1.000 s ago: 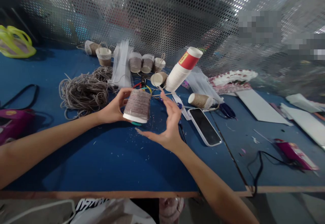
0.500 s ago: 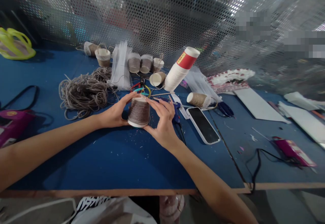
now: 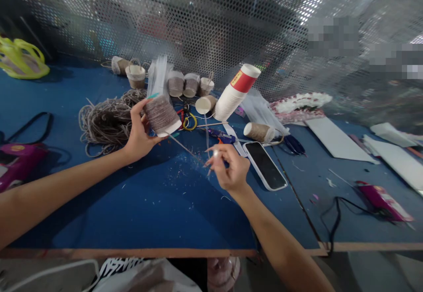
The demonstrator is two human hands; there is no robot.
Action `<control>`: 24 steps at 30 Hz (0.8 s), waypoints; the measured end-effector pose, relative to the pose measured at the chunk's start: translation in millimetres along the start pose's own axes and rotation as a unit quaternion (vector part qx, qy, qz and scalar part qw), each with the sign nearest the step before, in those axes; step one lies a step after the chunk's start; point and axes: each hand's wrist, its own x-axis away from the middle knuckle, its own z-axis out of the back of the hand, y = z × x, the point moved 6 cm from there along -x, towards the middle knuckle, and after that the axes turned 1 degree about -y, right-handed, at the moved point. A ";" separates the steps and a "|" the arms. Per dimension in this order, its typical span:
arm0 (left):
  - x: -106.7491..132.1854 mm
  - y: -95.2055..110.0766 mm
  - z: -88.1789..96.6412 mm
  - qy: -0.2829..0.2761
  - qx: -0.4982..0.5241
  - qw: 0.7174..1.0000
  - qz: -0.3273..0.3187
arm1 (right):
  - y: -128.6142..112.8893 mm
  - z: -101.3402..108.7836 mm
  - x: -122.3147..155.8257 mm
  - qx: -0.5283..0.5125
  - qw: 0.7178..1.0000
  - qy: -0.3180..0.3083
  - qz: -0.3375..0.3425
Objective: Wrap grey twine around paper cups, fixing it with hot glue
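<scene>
Grey yarn pile (image 3: 104, 122) at left on blue table (image 3: 132, 221). Left hand (image 3: 137, 137), just right of it, grips yarn-wrapped cup (image 3: 161, 113) between thumb and fingers; cup tilted, white edge toward lower right. Yarn strand (image 3: 182, 144) runs from near that edge to right hand (image 3: 231, 168), in a narrow pinch on it, end blurry. Phone (image 3: 266, 166) just beyond. Judgement: hold cup steady, strand lightly taut, so wraps don't loosen.

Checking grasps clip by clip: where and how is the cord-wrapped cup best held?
By the wrapped wall of the tilted cup, probably from the left, like the left hand's grip: the white end faces down and right, with a strand running toward the right hand's grip, so leave that side free.
</scene>
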 end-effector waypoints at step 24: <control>-1.0 3.6 -7.3 -0.071 0.014 0.997 0.023 | 81.1 24.0 -19.9 0.294 0.880 -0.083 -0.365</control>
